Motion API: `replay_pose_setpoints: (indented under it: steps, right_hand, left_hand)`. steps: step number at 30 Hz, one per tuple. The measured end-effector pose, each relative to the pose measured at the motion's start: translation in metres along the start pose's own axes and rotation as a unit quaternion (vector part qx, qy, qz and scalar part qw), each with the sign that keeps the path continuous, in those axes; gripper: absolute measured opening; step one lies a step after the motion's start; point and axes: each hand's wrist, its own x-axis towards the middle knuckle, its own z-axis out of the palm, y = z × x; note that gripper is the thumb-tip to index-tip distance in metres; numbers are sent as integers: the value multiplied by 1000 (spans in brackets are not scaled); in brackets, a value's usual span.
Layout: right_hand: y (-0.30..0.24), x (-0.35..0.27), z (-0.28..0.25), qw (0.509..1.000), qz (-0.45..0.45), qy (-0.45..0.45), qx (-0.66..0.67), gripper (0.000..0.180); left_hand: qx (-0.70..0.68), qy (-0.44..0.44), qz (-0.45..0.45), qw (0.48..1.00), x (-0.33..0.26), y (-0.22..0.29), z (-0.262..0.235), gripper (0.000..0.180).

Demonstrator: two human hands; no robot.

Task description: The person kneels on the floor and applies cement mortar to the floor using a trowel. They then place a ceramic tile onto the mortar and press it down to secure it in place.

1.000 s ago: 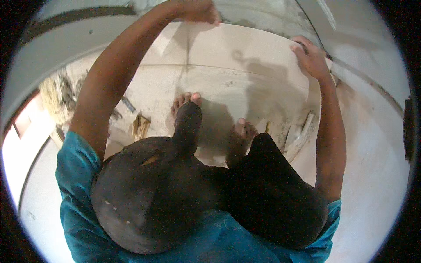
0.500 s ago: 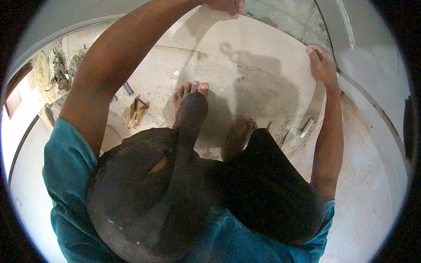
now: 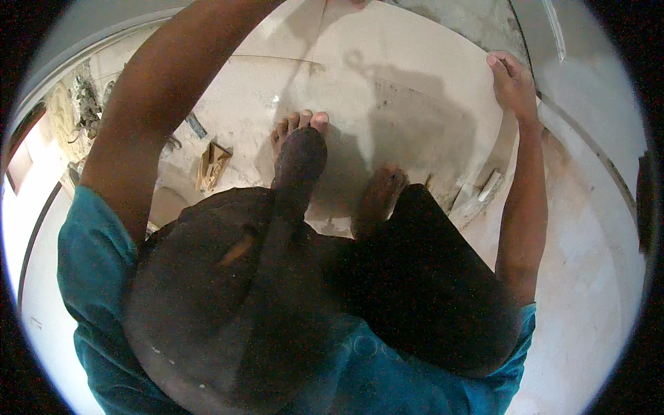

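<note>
From the head view, I see my right hand (image 3: 513, 81) stretched out at two o'clock, fingers curled over the edge of the big pale tile (image 3: 387, 90). My left hand (image 3: 349, 3) reaches to twelve o'clock, mostly cut off, so I cannot tell its grip. The tile lies under my bare feet (image 3: 299, 131).

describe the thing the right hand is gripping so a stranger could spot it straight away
Start at the two bare feet in the middle of the view. They stand on a large pale tile that fills the floor ahead; the right hand grips its right edge. Unlike the rough grey floor beside it, it is smooth, cream and dusty.
</note>
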Motion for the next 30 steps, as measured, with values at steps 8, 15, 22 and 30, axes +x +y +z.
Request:
replay_pose_setpoints:
  steps: [8,15,22,30]
  right_hand:
    - [-1,-2,-2,1000,-9,-12,23,29]
    - [11,1,0,999,-28,-11,-28,29]
    - [13,5,1,986,-155,16,-57,31]
    - [0,-1,0,998,-55,-19,3,32]
  left_hand:
    - [48,-14,-88,995,5,13,-1,23]
    - [-27,48,-58,997,-1,4,5,20]
    - [47,8,-85,995,4,10,-6,23]
    - [-108,-75,-151,980,-7,13,-32,33]
